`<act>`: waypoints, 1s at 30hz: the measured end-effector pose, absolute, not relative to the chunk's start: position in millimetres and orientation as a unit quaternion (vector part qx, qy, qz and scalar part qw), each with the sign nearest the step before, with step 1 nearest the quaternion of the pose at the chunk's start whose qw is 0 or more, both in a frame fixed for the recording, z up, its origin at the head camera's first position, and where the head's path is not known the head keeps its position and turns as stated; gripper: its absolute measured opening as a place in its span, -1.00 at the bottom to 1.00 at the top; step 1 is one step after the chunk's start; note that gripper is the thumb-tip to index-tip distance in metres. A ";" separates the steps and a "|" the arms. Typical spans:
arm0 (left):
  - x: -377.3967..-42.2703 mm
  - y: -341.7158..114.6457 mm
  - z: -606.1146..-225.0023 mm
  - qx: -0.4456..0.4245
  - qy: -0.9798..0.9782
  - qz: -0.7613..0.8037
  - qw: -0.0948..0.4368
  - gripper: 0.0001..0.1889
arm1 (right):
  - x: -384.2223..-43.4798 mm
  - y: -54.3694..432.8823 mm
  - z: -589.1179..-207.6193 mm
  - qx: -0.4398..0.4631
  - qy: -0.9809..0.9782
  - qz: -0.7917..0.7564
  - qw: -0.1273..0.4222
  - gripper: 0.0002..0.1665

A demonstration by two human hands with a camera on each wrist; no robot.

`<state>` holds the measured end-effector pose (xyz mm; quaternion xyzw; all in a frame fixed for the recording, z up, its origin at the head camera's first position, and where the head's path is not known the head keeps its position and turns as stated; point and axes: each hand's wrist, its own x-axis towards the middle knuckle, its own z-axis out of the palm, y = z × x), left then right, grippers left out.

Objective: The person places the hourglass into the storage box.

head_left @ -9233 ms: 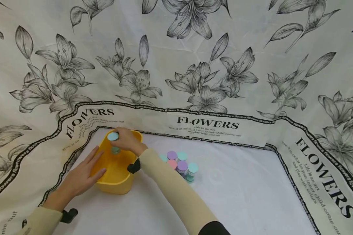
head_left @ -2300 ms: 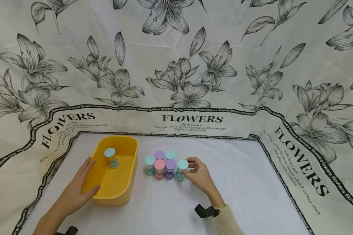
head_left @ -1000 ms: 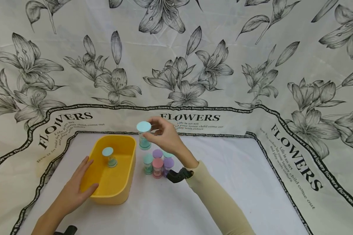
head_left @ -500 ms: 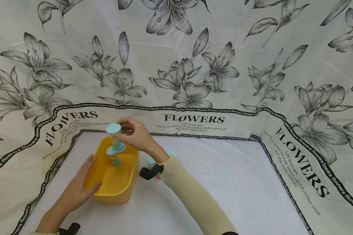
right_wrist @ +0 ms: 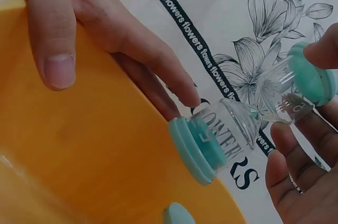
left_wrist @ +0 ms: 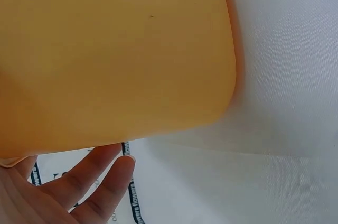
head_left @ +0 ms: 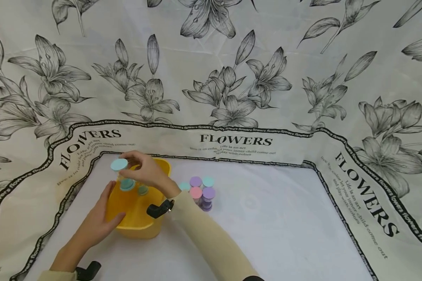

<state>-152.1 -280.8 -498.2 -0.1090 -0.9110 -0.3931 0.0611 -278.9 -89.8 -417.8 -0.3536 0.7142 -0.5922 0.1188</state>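
A teal-capped hourglass (head_left: pixel 119 164) hangs upright over the left side of a yellow bin (head_left: pixel 137 233). My right hand (head_left: pixel 144 169) pinches its upper cap between thumb and fingers. The right wrist view gives its clear glass body (right_wrist: pixel 232 123) tilted, close to the bin's edge. My left hand (head_left: pixel 96 222) rests along the bin's left rim, fingers outside and thumb toward the inside. Some of its fingers (left_wrist: pixel 108 189) show beside the bin wall in the left wrist view. Inside the bin stands another teal hourglass (head_left: pixel 142 190), mostly hidden behind my right hand.
Right of the bin several more hourglasses stand grouped on the white cloth (head_left: pixel 274 218): a pink one (head_left: pixel 195 192), purple ones (head_left: pixel 209 193) and teal ones (head_left: pixel 208 182). Behind them rises a flower-printed cloth (head_left: pixel 232 89).
My right hand has picked the teal hourglass off the group's right end and carried it left, over the bin's left side. My left hand stays on the bin rim.
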 end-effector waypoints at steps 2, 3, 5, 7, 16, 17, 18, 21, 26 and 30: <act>-151.7 -281.5 -499.2 -0.107 -0.911 -0.393 0.064 0.09 | -280.0 -94.5 -422.2 -0.364 0.710 -0.592 0.116 -0.45; -151.5 -281.8 -499.6 -0.107 -0.911 -0.393 0.065 0.09 | -280.2 -96.2 -423.9 -0.369 0.708 -0.591 0.114 -0.45; -151.1 -281.8 -499.8 -0.108 -0.910 -0.395 0.065 0.09 | -280.6 -98.4 -426.5 -0.378 0.706 -0.589 0.110 -0.45; -151.1 -281.4 -498.8 -0.109 -0.909 -0.397 0.063 0.09 | -281.1 -98.9 -428.3 -0.382 0.710 -0.582 0.110 -0.46; -150.1 -280.1 -496.4 -0.107 -0.912 -0.389 0.072 0.08 | -287.7 -93.7 -441.6 -0.395 0.728 -0.544 0.137 -0.49; -150.0 -280.4 -496.3 -0.105 -0.913 -0.388 0.069 0.08 | -288.6 -93.5 -443.5 -0.395 0.732 -0.537 0.141 -0.49; -149.9 -280.7 -496.4 -0.104 -0.914 -0.387 0.066 0.08 | -289.3 -93.4 -445.2 -0.396 0.737 -0.528 0.145 -0.49; -149.8 -281.3 -496.7 -0.103 -0.914 -0.388 0.061 0.09 | -291.2 -94.0 -449.4 -0.399 0.753 -0.499 0.159 -0.50; -150.6 -281.9 -497.9 -0.106 -0.914 -0.384 0.071 0.09 | -292.5 -96.9 -451.8 -0.403 0.779 -0.447 0.173 -0.53; -151.3 -282.8 -498.6 -0.108 -0.915 -0.381 0.070 0.08 | -292.6 -99.7 -452.7 -0.406 0.802 -0.397 0.187 -0.54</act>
